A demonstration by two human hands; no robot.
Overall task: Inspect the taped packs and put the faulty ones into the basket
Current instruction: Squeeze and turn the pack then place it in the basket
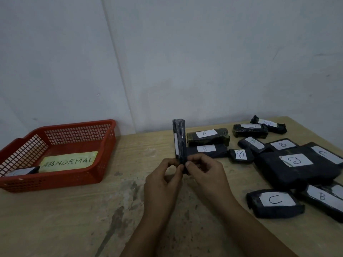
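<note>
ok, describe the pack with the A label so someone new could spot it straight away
Start at the pale wooden table and look right of the red plastic mesh basket, to the back row by the wall. Just right of the upright black pack in the hands lies the olive-tinted taped pack, flat, directly behind a black B pack. It alone shows a letter A.

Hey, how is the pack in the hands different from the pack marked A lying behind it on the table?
The held pack stands upright on end, pinched at its lower end by the left hand and right hand; the A pack lies flat on the table, untouched. The held pack's white label faces sideways and cannot be read; the A pack's label faces up. Both are long, dark wrapped packs with a white label.
</note>
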